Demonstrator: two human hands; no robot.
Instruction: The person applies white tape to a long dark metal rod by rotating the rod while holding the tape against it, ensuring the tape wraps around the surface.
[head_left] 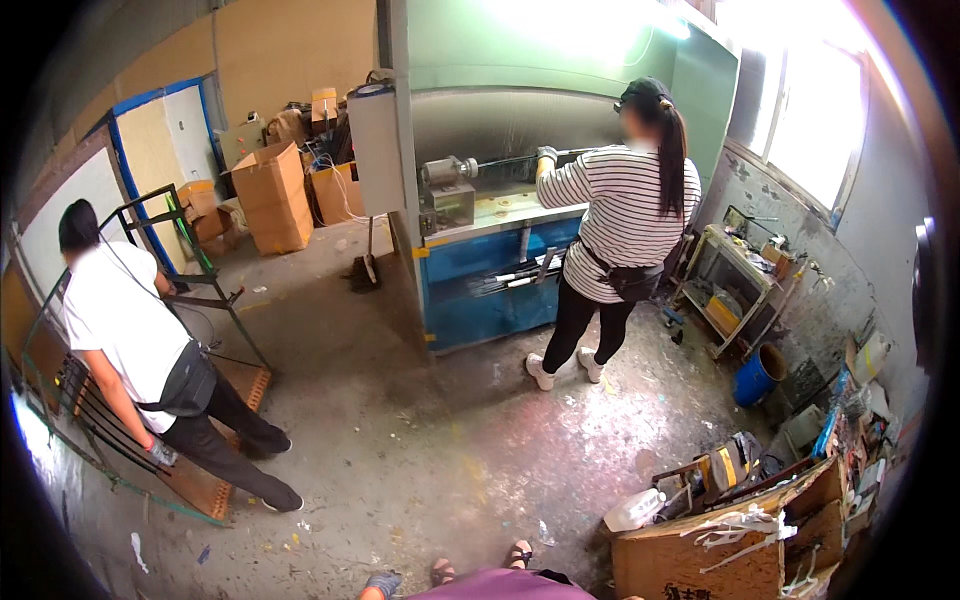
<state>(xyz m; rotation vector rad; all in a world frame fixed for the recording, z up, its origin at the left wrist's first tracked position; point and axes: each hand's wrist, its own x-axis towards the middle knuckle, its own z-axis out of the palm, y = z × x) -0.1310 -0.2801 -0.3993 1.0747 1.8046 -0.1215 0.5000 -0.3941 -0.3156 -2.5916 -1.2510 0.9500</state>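
My left hand (pixel 382 582), in a grey glove, hangs at the lower edge beside my purple garment (pixel 505 585). Its fingers look loosely stretched out, and nothing shows in them. Only a skin-coloured sliver, perhaps my right hand (pixel 632 598), shows at the bottom edge near the cardboard box (pixel 690 565); its fingers are hidden. My feet in dark sandals (pixel 520 553) stand on the concrete floor. Ahead, a person in a striped top (pixel 625 185) holds a long thin rod (pixel 510 160) with a gloved hand at a motor-driven spindle (pixel 450 172) inside a green booth.
At left, a person in a white shirt (pixel 125 310) stands by a metal rack cart (pixel 225 490). Cartons (pixel 272 200) stand behind. To the right are a small shelf (pixel 735 270), a blue bucket (pixel 755 378) and a scrap pile with a white jug (pixel 635 510). A broom (pixel 368 268) leans beside the booth.
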